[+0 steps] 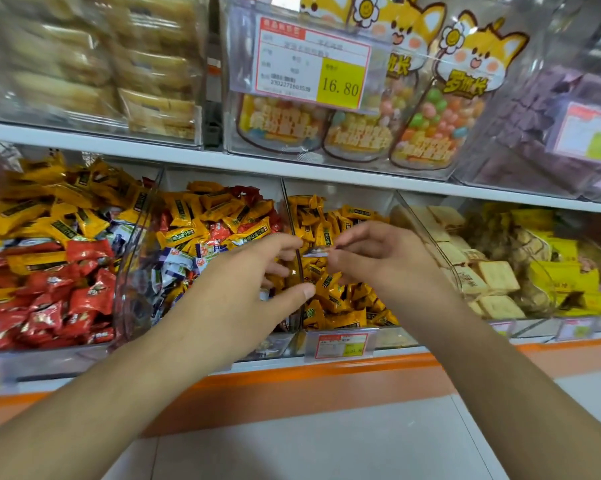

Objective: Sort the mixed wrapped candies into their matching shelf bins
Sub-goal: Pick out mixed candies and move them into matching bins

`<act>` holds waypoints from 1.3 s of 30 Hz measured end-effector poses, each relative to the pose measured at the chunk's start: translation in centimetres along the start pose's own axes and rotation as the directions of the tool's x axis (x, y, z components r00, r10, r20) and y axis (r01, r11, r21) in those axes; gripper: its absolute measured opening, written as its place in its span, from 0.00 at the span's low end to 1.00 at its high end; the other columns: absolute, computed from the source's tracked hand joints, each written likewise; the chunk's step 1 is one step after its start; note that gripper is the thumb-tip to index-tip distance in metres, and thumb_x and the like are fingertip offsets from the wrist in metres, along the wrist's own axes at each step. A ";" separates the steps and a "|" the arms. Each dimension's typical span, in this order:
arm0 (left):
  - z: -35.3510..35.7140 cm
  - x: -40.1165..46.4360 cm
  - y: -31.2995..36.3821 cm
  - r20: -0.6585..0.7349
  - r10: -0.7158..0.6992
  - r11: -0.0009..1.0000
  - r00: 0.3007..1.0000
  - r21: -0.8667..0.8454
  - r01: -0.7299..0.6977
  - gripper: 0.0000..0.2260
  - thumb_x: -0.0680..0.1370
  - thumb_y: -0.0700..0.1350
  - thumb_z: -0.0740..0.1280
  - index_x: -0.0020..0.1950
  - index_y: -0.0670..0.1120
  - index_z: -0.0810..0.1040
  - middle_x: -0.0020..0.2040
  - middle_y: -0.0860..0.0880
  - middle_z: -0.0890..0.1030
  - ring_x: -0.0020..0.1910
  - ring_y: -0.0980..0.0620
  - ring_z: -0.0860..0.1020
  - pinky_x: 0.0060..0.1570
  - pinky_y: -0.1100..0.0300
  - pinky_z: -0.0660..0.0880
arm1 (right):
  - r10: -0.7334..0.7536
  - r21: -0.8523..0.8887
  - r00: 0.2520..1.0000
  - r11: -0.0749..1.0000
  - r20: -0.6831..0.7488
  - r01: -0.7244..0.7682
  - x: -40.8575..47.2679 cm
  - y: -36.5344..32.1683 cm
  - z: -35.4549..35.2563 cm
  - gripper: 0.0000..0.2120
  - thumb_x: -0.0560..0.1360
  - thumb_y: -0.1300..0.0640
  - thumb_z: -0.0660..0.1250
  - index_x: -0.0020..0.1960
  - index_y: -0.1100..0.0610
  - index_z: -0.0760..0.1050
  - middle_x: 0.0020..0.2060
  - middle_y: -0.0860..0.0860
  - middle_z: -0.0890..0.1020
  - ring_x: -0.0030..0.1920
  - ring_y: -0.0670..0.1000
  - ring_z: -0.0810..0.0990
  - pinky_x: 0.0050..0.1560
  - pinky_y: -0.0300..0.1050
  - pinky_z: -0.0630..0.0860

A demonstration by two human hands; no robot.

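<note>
So, far left, a clear bin (119, 306) is stuffed with red and yellow wrapped candies (49, 271). Next to it, a middle bin (288, 216) is filled with a mix of yellow, red and white-blue wrapped candies (202, 237). The left hand (243, 292) is held over the divider between the middle bin and the yellow-candy bin (427, 244), fingers loosely curled; whether anything is gripped can't be told. A small white-wrapped candy (318, 251) is pinched by the right hand (378, 258), just above the yellow wrapped candies (337, 299). Further right, wrapped crackers (493, 282) are piled in their own bin. A price tag (340, 344) is clipped on the shelf edge below.
</note>
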State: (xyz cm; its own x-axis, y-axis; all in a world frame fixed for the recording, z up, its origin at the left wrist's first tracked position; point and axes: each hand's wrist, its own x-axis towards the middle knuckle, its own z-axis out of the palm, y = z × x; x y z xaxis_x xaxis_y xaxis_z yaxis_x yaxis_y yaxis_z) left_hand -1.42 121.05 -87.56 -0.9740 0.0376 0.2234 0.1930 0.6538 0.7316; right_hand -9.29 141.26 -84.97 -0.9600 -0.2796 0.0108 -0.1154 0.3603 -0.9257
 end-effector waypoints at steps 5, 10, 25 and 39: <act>-1.0 -0.1 -0.1 -0.126 -0.067 0.998 0.990 -0.016 0.065 0.09 0.79 0.53 0.71 0.58 0.59 0.81 0.46 0.62 0.81 0.48 0.66 0.80 0.51 0.67 0.78 | -0.045 0.157 0.991 0.987 0.126 0.025 -0.6 -1.2 1.7 0.06 0.78 0.63 0.73 0.54 0.63 0.81 0.45 0.58 0.88 0.50 0.56 0.87 0.52 0.53 0.85; -1.5 0.4 -1.0 -0.173 -0.113 0.978 0.978 0.155 0.140 0.08 0.80 0.51 0.70 0.59 0.54 0.82 0.48 0.59 0.81 0.47 0.61 0.80 0.47 0.72 0.74 | 0.031 0.015 0.998 0.999 -0.048 -0.031 1.1 0.8 -0.5 0.04 0.79 0.64 0.72 0.52 0.57 0.84 0.44 0.52 0.89 0.49 0.51 0.88 0.53 0.52 0.83; 0.5 0.2 -1.5 0.080 0.049 0.968 0.996 0.242 -0.067 0.23 0.84 0.54 0.62 0.79 0.62 0.63 0.78 0.67 0.61 0.76 0.64 0.61 0.72 0.67 0.58 | -0.091 -0.756 0.977 0.649 -0.192 -0.088 5.1 7.7 -2.5 0.11 0.77 0.59 0.73 0.37 0.49 0.82 0.34 0.46 0.83 0.34 0.47 0.81 0.34 0.45 0.81; -1.0 0.0 0.0 -0.099 -0.121 0.989 0.988 -0.092 0.112 0.06 0.80 0.51 0.71 0.55 0.62 0.79 0.48 0.60 0.82 0.43 0.65 0.83 0.49 0.67 0.79 | -0.102 -0.050 0.986 0.993 0.135 0.110 0.0 -1.3 1.8 0.03 0.79 0.56 0.73 0.50 0.53 0.86 0.45 0.47 0.88 0.49 0.43 0.86 0.49 0.36 0.77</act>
State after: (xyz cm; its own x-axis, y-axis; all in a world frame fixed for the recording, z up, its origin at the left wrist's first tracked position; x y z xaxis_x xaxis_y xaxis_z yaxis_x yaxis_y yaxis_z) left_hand -1.34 120.28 -86.91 -0.9736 -0.1173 0.1960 0.0927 0.5813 0.8084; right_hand -8.63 139.14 -84.44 -0.8999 -0.4328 0.0538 -0.2325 0.3717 -0.8988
